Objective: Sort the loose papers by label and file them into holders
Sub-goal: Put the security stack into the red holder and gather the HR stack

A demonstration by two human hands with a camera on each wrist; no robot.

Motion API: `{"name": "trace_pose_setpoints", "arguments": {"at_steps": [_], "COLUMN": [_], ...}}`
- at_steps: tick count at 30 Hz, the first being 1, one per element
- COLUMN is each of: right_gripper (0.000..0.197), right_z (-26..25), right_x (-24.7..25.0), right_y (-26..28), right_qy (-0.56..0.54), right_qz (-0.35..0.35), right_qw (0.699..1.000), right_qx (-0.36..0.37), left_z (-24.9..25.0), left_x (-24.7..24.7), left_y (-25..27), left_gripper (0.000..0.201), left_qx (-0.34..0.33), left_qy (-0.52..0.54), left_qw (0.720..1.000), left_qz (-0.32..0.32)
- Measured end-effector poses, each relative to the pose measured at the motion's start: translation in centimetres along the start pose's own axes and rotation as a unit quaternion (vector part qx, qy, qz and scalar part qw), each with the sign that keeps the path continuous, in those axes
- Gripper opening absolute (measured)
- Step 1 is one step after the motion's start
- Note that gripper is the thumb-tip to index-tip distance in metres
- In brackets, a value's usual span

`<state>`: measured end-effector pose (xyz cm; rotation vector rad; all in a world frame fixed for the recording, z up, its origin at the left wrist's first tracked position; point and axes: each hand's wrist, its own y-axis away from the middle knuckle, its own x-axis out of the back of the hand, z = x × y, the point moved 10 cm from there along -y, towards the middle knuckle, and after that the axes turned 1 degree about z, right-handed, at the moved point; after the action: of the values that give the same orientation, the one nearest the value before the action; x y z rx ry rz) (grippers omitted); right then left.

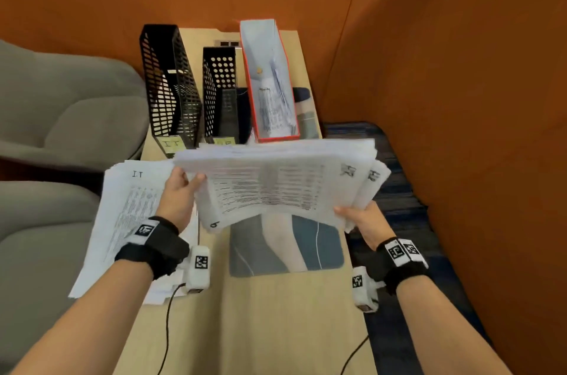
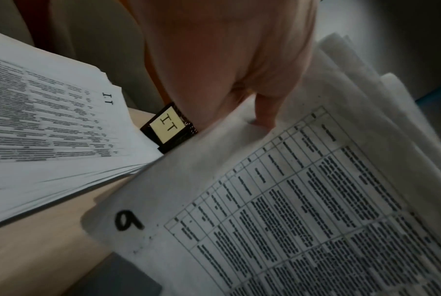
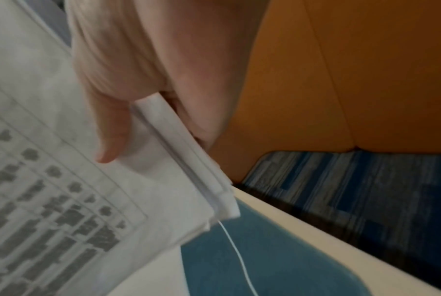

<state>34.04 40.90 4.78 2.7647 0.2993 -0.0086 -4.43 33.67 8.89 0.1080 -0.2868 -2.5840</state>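
Note:
Both hands hold up a thick stack of printed papers [image 1: 276, 184] above the table, its top sheet a table marked "HR" and "6". My left hand [image 1: 181, 187] pinches the stack's left edge [image 2: 264, 120], thumb on top. My right hand [image 1: 356, 215] grips the right edge [image 3: 183, 152], thumb on top and fingers beneath. A second pile [image 1: 129, 215] marked "IT" [image 2: 62, 128] lies on the table at the left. Behind stand a black mesh holder [image 1: 168, 86] with an "IT" label [image 2: 167, 125], a shorter black holder [image 1: 222, 92] and a red-edged holder [image 1: 270, 80] with papers inside.
The light wooden table [image 1: 260, 328] carries a blue and white mat [image 1: 288, 245] under the lifted stack. Grey seats [image 1: 61, 104] sit to the left, orange walls [image 1: 460, 67] behind and right, and blue carpet [image 1: 399, 190] at the right.

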Motion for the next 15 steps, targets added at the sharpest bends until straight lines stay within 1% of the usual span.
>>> {"name": "trace_pose_setpoints", "arguments": {"at_steps": [2, 3, 5, 6, 7, 8, 10, 11, 13, 14, 15], "right_gripper": [0.047, 0.05, 0.056, 0.057, 0.055, 0.051, 0.045, 0.048, 0.055, 0.055, 0.049], "right_z": [0.6, 1.1, 2.8, 3.7, 4.2, 4.4, 4.7, 4.9, 5.2, 5.2, 5.2], "right_x": [-0.3, -0.5, -1.1, -1.5, -1.8, -1.9, -1.6, -1.3, -0.7, -0.6, -0.8], "right_y": [-0.3, -0.4, -0.5, -0.5, -0.5, -0.5, -0.6, -0.7, -0.7, -0.6, -0.7], "right_qy": [-0.007, -0.004, 0.008, 0.009, 0.009, 0.01, 0.007, -0.009, -0.011, 0.009, 0.026], "right_qz": [-0.009, -0.023, -0.048, -0.053, -0.051, -0.045, -0.038, -0.037, -0.036, -0.035, -0.038], "right_qw": [1.0, 1.0, 0.999, 0.998, 0.998, 0.998, 0.999, 0.998, 0.998, 0.998, 0.998], "right_qx": [0.008, 0.005, -0.021, -0.034, -0.039, -0.037, -0.035, -0.04, -0.05, -0.05, -0.048], "left_z": [-0.9, -2.0, -4.0, -5.3, -6.6, -7.6, -8.4, -8.5, -8.5, -8.6, -8.8], "left_x": [-0.1, 0.2, -0.1, -0.5, -0.7, -0.7, -0.2, 0.2, 0.8, 1.0, 1.1], "left_y": [0.1, 0.2, 1.0, 1.4, 1.7, 1.8, 1.7, 1.4, 0.6, 0.4, 0.5], "left_gripper": [0.025, 0.03, 0.043, 0.05, 0.052, 0.047, 0.028, 0.027, 0.033, 0.036, 0.038], "left_qx": [-0.007, 0.003, 0.032, 0.055, 0.079, 0.101, 0.13, 0.125, 0.094, 0.084, 0.082], "left_qy": [-0.012, -0.018, -0.036, -0.038, -0.039, -0.051, -0.068, -0.057, -0.035, -0.032, -0.031], "left_qw": [1.0, 1.0, 0.999, 0.998, 0.996, 0.993, 0.986, 0.987, 0.993, 0.994, 0.995], "left_qz": [-0.017, -0.014, -0.021, -0.017, 0.001, 0.027, 0.08, 0.083, 0.066, 0.054, 0.046]}}
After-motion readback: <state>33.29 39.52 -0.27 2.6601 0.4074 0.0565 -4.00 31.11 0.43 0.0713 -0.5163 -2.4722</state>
